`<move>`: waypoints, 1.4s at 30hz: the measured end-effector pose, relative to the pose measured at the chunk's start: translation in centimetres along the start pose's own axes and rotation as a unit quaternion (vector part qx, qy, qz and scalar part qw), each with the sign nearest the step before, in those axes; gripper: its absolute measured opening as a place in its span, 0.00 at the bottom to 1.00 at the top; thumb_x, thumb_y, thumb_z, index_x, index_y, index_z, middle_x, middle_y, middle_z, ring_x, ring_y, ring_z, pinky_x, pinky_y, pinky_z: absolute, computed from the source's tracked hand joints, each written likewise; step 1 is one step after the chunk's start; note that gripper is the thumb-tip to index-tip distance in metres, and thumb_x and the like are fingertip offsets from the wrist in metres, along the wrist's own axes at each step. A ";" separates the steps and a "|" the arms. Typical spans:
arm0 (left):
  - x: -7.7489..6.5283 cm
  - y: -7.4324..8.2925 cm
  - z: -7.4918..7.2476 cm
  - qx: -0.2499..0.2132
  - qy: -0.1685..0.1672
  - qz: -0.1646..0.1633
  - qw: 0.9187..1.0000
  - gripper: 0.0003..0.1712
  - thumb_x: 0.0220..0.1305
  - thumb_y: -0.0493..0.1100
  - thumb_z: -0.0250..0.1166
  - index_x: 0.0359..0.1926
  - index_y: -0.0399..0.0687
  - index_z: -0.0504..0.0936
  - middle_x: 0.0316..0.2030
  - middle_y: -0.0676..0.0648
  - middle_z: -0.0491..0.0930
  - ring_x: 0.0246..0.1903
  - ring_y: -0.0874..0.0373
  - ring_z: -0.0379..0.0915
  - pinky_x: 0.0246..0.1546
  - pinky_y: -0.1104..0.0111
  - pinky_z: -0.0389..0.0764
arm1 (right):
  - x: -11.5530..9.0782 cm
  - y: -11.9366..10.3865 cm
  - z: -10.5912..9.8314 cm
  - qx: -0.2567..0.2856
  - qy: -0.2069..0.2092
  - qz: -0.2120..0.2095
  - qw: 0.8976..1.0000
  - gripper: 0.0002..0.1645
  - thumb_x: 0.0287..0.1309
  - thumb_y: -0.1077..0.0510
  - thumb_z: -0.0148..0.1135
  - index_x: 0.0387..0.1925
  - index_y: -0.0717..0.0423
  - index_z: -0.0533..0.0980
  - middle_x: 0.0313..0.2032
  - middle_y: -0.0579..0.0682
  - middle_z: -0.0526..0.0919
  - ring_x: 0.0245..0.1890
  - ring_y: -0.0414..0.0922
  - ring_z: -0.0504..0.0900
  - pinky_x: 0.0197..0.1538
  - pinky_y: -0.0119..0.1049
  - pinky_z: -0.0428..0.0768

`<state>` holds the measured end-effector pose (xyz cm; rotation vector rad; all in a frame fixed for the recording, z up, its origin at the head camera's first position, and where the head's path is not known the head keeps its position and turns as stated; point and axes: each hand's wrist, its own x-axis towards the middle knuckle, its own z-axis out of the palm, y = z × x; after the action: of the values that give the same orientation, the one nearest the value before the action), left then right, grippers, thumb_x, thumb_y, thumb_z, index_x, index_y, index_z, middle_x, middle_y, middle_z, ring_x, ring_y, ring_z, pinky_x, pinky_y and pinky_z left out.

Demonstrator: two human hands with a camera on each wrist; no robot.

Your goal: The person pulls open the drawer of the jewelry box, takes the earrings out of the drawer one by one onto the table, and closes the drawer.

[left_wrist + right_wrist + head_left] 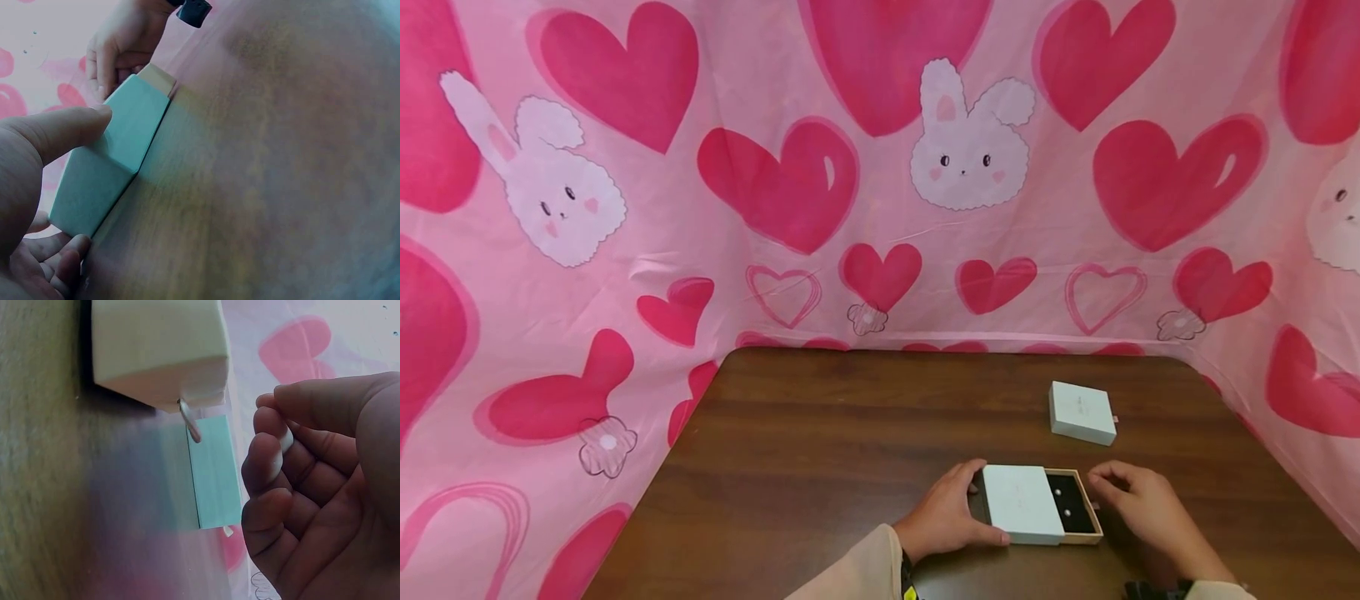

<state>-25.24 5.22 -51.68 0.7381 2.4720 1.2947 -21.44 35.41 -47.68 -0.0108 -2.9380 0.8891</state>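
A pale mint jewelry box (1021, 507) lies on the table, its inner drawer (1093, 533) slid partway out to the right. Two small pearl-like studs (1067, 512) sit on the drawer's black lining (1078, 525). My left hand (943, 515) grips the sleeve at its left end, the thumb (81, 128) along one side and the fingers around the other. Just off the drawer's end is my right hand (1150, 507), its fingers (262, 453) loosely curled with nothing in them. A small ribbon pull tab (190, 422) sticks out from the drawer's front, close to those fingers.
Farther back on the right stands a second, closed mint box (1081, 410) with a small tab on its right side. The dark brown wooden table (820, 425) has rounded back corners. A pink cloth (880, 225) with hearts and rabbits hangs around it.
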 end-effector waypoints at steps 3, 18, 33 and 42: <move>0.1 -0.1 0.1 0.002 0.000 0.001 1.000 0.56 0.39 0.62 0.80 0.68 0.54 0.65 0.56 0.60 0.69 0.48 0.69 0.69 0.45 0.68 0.73 | 0.1 -0.3 0.0 0.001 0.004 -0.003 1.000 0.08 0.65 0.55 0.61 0.39 0.54 0.83 0.34 0.47 0.83 0.35 0.46 0.76 0.40 0.46 0.74; 0.2 -0.2 0.0 0.000 -0.006 -0.004 1.000 0.56 0.40 0.63 0.79 0.69 0.54 0.64 0.57 0.60 0.68 0.48 0.69 0.68 0.46 0.68 0.73 | 0.6 -1.4 0.0 0.040 -0.022 0.011 0.999 0.10 0.66 0.56 0.60 0.42 0.57 0.81 0.31 0.48 0.82 0.27 0.43 0.78 0.33 0.40 0.75; -0.1 -0.1 0.0 0.009 0.001 0.008 1.000 0.55 0.39 0.62 0.80 0.68 0.54 0.65 0.55 0.60 0.69 0.47 0.69 0.69 0.46 0.69 0.73 | 0.7 -2.0 0.4 0.037 -0.034 0.021 0.998 0.10 0.65 0.55 0.61 0.43 0.55 0.82 0.34 0.48 0.82 0.30 0.44 0.76 0.33 0.38 0.75; 0.0 -0.1 0.0 0.002 0.001 0.009 1.000 0.55 0.39 0.61 0.80 0.67 0.55 0.65 0.54 0.60 0.69 0.47 0.68 0.69 0.45 0.69 0.73 | 0.6 -2.3 0.6 0.038 -0.033 0.014 0.999 0.10 0.63 0.55 0.63 0.43 0.55 0.82 0.36 0.49 0.83 0.30 0.43 0.77 0.32 0.37 0.77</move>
<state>-25.24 5.17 -51.79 0.7631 2.4770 1.2977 -22.03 33.21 -46.84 -0.0184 -2.9684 1.0240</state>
